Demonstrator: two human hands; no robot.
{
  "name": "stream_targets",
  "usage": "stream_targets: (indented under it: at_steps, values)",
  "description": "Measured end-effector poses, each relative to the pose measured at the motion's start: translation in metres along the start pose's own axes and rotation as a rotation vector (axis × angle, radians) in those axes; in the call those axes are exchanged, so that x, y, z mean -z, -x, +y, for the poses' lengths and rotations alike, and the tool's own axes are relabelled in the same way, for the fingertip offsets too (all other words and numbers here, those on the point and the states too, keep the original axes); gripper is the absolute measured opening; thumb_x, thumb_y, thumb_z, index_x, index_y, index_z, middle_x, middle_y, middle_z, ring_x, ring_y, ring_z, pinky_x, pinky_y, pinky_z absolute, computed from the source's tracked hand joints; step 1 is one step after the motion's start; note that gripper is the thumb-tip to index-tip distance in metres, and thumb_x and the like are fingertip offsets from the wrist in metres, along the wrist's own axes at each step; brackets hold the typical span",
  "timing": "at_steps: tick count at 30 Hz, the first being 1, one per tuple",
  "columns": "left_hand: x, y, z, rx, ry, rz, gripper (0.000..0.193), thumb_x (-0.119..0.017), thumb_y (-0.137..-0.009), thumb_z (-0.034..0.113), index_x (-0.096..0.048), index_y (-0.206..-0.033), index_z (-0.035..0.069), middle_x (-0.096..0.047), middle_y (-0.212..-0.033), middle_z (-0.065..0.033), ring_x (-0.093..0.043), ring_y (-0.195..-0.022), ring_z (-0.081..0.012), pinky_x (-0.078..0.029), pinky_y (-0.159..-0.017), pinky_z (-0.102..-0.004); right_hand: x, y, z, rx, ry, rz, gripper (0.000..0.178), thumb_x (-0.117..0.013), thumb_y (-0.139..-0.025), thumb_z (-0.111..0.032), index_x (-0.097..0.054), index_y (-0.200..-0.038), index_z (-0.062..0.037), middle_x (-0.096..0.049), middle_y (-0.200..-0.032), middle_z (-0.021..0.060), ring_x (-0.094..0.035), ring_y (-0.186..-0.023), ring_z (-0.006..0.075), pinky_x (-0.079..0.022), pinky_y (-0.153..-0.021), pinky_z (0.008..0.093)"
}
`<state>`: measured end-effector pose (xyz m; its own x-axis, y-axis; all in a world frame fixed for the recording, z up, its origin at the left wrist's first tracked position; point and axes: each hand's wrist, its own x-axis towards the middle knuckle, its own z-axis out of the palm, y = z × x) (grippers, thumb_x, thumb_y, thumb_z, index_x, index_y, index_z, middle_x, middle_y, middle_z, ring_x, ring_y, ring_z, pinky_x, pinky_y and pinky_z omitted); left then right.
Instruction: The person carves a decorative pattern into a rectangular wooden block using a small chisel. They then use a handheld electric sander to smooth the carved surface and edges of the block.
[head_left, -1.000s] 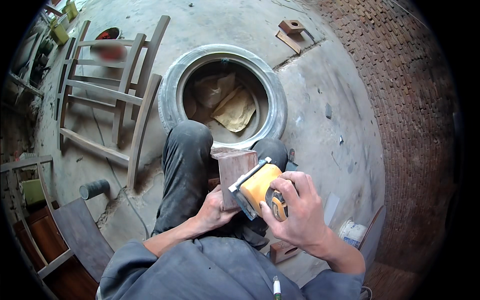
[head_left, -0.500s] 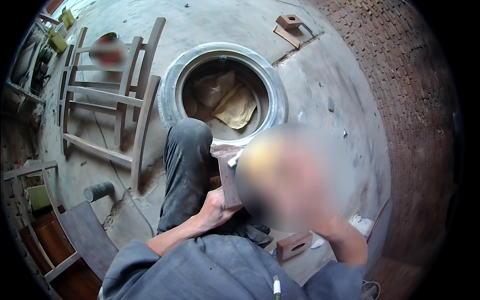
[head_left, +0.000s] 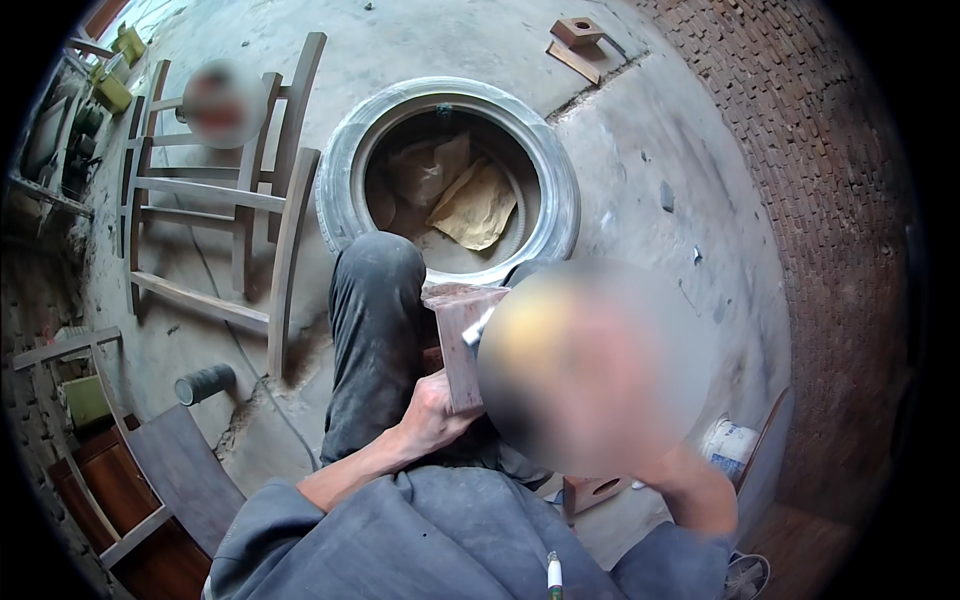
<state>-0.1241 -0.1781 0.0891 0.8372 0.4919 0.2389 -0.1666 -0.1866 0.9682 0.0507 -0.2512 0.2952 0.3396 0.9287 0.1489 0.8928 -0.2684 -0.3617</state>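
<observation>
Between my knees a reddish-brown wooden piece (head_left: 457,350) stands with a flat board-like side toward me. My left hand (head_left: 436,407) is closed around its lower left edge, thumb side up. A blurred patch hides my right hand (head_left: 610,400) and most of what it works with; only the right forearm shows clearly below it. From the patch's left edge a small whitish, shiny thing (head_left: 477,328) sticks out against the wood's right side. Something yellow shows faintly inside the blur. Whether the right fingers grip anything is hidden.
Beyond my knees a dusty tyre (head_left: 335,185) lies flat with brown paper (head_left: 477,208) inside. Wooden chair frames (head_left: 290,210) stand at left, near a dark cylinder (head_left: 205,384). A holed wooden block (head_left: 590,492) and a white tub (head_left: 728,446) are at lower right; a brick surface (head_left: 800,170) lies beyond.
The whitish thing has shifted slightly down and right against the wood. The blurred right-hand area has moved a little down and right. My left hand keeps its hold.
</observation>
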Motion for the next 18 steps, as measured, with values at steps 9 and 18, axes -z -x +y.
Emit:
stream_targets:
  at_steps: [9,18]
  values:
    - [0.004,-0.001,0.001,-0.033,-0.032,-0.03,0.016,-0.081,-0.087,0.002,-0.076,-0.102,0.001,-0.076,-0.096,-0.0139,-0.075,-0.086,-0.0299,-0.057,-0.075,-0.0368,-0.002,0.033,0.009,0.101,-0.035,-0.113,0.05,-0.083,-0.075,-0.015,-0.065,-0.122,-0.0087,-0.062,-0.124,0.0164,-0.064,-0.106,0.0368,-0.054,-0.09,0.0479]
    - [0.002,0.003,-0.001,0.024,-0.003,-0.01,0.014,-0.08,-0.088,0.002,-0.076,-0.101,0.001,-0.075,-0.094,-0.0127,-0.075,-0.085,-0.0297,-0.057,-0.074,-0.0373,-0.004,0.005,0.01,0.03,-0.014,-0.064,0.043,-0.081,-0.078,-0.015,-0.061,-0.116,-0.0084,-0.059,-0.114,0.0133,-0.061,-0.101,0.0349,-0.056,-0.078,0.0451]
